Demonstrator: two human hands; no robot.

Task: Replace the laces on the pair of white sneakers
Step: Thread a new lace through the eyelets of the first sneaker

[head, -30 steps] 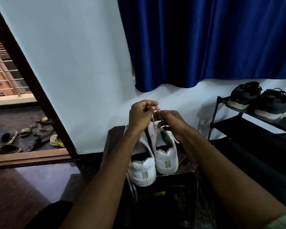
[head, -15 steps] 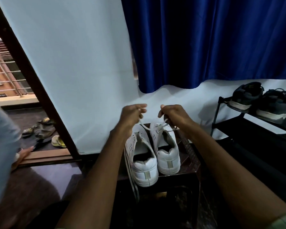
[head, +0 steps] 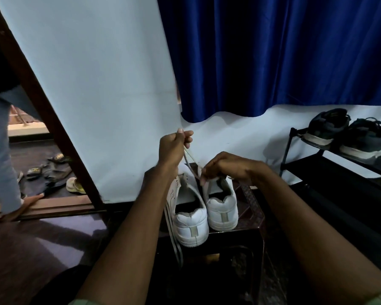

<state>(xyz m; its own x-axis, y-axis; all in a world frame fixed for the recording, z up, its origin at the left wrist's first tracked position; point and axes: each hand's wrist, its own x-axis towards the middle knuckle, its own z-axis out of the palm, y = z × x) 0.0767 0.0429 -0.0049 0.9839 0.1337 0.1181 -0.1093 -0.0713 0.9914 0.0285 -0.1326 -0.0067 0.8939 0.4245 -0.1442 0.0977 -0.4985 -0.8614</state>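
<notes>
Two white sneakers stand heels toward me on a dark stool [head: 250, 219]: the left sneaker [head: 190, 219] and the right sneaker [head: 221, 209]. My left hand [head: 174, 147] is raised above the left sneaker and pinches a pale lace [head: 190, 166] pulled taut. That lace runs down to my right hand [head: 224, 167], which pinches it low over the front of the right sneaker. The eyelets of the right sneaker are hidden by my right hand. Another loose lace [head: 174, 238] hangs off the stool's front left edge.
A black shoe rack [head: 306, 164] at the right carries two dark sneakers [head: 348, 133]. A blue curtain [head: 273, 53] hangs behind. At the left an open doorway shows sandals [head: 53, 170] on the floor and a person's leg [head: 0, 155] on the threshold.
My left hand has risen and drawn the lace up and taut. My right hand has dropped lower onto the right sneaker. The person at the doorway has stepped further in.
</notes>
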